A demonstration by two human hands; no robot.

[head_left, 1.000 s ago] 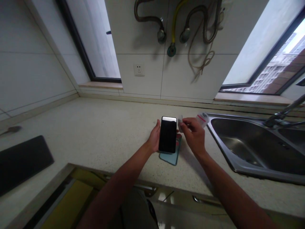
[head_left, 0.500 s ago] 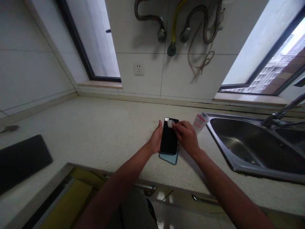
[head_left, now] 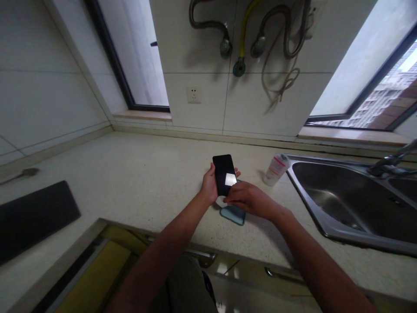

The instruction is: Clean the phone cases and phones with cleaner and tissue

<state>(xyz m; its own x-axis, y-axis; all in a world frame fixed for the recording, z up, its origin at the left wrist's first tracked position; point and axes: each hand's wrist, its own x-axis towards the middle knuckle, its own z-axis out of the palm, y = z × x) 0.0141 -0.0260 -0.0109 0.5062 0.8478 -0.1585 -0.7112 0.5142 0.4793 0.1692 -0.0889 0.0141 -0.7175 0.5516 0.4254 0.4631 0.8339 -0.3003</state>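
A black smartphone [head_left: 223, 171] rests in my left hand [head_left: 209, 186], its dark screen facing up with a bright reflection on it. The left fingertips show past the phone's far side edge. Between the fingers of my right hand [head_left: 250, 199] is a small white wipe [head_left: 221, 201], at the phone's near end. Whether it is tissue or cotton I cannot tell. Partly covered by the right hand, a light blue phone case [head_left: 233, 215] lies on the counter just below the phone.
A clear plastic cup [head_left: 276, 169] with red print stands right of my hands, beside the steel sink [head_left: 325, 213]. At the left lies a black flat panel [head_left: 39, 217], with a spoon-like utensil [head_left: 29, 172] behind it. An open drawer [head_left: 97, 269] sits below the counter edge.
My right hand has brought the white wipe from the phone's far end down to its near end. The phone has shifted left and away from the blue case, showing more of it.
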